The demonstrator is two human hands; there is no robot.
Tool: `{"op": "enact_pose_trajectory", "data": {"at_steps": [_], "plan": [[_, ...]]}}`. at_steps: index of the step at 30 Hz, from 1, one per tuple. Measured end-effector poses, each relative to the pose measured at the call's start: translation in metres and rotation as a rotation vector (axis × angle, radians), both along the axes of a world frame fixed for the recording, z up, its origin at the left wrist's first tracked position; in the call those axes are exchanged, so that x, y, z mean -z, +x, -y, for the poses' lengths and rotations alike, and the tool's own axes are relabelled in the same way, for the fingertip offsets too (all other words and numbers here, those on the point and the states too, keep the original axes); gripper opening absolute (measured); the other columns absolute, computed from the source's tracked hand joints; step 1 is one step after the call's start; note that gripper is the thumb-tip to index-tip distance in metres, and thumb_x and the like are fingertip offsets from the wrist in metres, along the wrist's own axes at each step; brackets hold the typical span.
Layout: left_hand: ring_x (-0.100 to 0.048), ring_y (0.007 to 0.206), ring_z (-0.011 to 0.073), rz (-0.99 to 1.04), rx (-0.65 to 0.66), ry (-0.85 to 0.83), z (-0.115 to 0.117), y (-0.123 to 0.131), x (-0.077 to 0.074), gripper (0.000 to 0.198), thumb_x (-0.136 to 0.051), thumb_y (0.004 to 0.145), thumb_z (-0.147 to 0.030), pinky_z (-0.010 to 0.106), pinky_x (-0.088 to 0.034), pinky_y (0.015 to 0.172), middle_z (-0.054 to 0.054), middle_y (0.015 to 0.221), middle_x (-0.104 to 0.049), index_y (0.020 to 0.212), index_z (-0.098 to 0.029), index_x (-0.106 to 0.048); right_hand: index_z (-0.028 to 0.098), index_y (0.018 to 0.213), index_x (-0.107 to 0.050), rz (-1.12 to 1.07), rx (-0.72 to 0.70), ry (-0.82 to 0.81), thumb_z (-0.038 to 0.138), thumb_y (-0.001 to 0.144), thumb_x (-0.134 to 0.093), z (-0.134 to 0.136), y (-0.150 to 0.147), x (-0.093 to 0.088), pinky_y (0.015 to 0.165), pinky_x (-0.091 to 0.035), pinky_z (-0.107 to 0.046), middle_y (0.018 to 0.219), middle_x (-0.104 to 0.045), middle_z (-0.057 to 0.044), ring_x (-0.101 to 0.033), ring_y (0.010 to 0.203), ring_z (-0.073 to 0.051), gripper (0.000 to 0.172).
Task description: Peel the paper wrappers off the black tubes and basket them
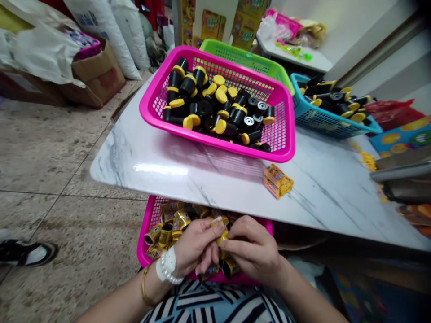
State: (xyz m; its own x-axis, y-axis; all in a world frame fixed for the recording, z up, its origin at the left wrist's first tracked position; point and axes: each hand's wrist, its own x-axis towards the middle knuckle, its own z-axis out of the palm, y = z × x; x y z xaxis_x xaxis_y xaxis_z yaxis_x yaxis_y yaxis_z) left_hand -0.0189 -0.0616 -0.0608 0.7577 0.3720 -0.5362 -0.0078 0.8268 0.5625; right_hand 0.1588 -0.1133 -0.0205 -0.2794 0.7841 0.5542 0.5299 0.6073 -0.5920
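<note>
My left hand (197,244), with a pearl bracelet at the wrist, pinches a small yellow-labelled canister (222,235). From the other side my right hand (254,251) has its fingers closed on the same canister, so much of it is hidden. Both hands are above a pink basket (144,240) at my lap, partly under the table edge. Inside it lie several canisters with printed yellow labels (182,219), some showing dark open ends. On the tabletop, ahead and to the right, rests a small stack of yellow printed labels (278,180).
A larger pink basket (215,142) of black canisters with yellow lids (220,96) stands on the marbled white table (161,175). Behind it are a green basket (242,56) and a blue basket (332,123). Sacks and a cardboard box (97,74) sit on the floor leftward, near a shoe (28,252).
</note>
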Motion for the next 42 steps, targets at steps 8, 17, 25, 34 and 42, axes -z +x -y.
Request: {"op": "enact_pose_trajectory", "data": {"at_steps": [8, 17, 25, 34, 42], "plan": [[-0.05, 0.039, 0.0108, -0.468, 0.058, 0.66, -0.009, -0.01, -0.015, 0.034, -0.065, 0.085, -0.05, 0.019, -0.032, 0.039, -0.004, 0.051, -0.056, 0.083, -0.017, -0.059, 0.021, 0.114, -0.074, 0.227, 0.88, -0.128, 0.042, 0.094, -0.06, -0.035, 0.126, -0.022, 0.066, -0.052, -0.034, 0.095, -0.072, -0.008, -0.061, 0.069, -0.018, 0.032], [-0.05, 0.051, 0.0163, -0.765, 0.055, 0.981, -0.03, -0.03, -0.019, 0.038, -0.06, 0.086, -0.052, 0.024, -0.028, 0.047, -0.002, 0.051, -0.05, 0.073, -0.017, -0.065, 0.018, 0.096, -0.072, 0.435, 0.888, -0.213, 0.05, 0.089, -0.063, -0.054, 0.122, 0.007, 0.077, -0.05, -0.038, 0.089, -0.069, -0.01, -0.064, 0.081, -0.025, 0.034], [-0.053, 0.049, 0.0168, -0.866, 0.037, 1.014, -0.025, -0.053, -0.009, 0.037, -0.057, 0.087, -0.054, 0.024, -0.034, 0.049, -0.003, 0.051, -0.054, 0.082, -0.018, -0.064, 0.016, 0.138, -0.06, 0.531, 0.875, -0.021, 0.043, 0.095, -0.059, -0.041, 0.104, 0.019, 0.108, -0.041, -0.059, 0.136, -0.063, -0.019, -0.052, 0.129, -0.038, 0.051], [-0.061, 0.054, 0.0207, -0.889, 0.211, 1.096, -0.03, -0.038, -0.013, 0.044, -0.055, 0.089, -0.057, 0.027, -0.033, 0.052, 0.002, 0.053, -0.061, 0.077, -0.016, -0.066, 0.021, 0.145, -0.056, 0.734, 0.745, -0.101, 0.033, 0.103, -0.048, -0.017, 0.086, 0.022, 0.117, -0.024, -0.072, 0.156, -0.048, -0.012, -0.022, 0.154, -0.042, 0.044], [-0.058, 0.045, 0.0181, -0.892, 0.115, 1.292, -0.032, -0.044, -0.026, 0.041, -0.059, 0.091, -0.054, 0.027, -0.036, 0.052, 0.001, 0.051, -0.062, 0.097, -0.015, -0.072, 0.028, 0.155, -0.042, 0.635, 0.632, -0.005, 0.027, 0.1, -0.055, -0.003, 0.066, 0.015, 0.121, -0.011, -0.074, 0.165, -0.033, -0.007, -0.009, 0.156, -0.041, 0.056]]}}
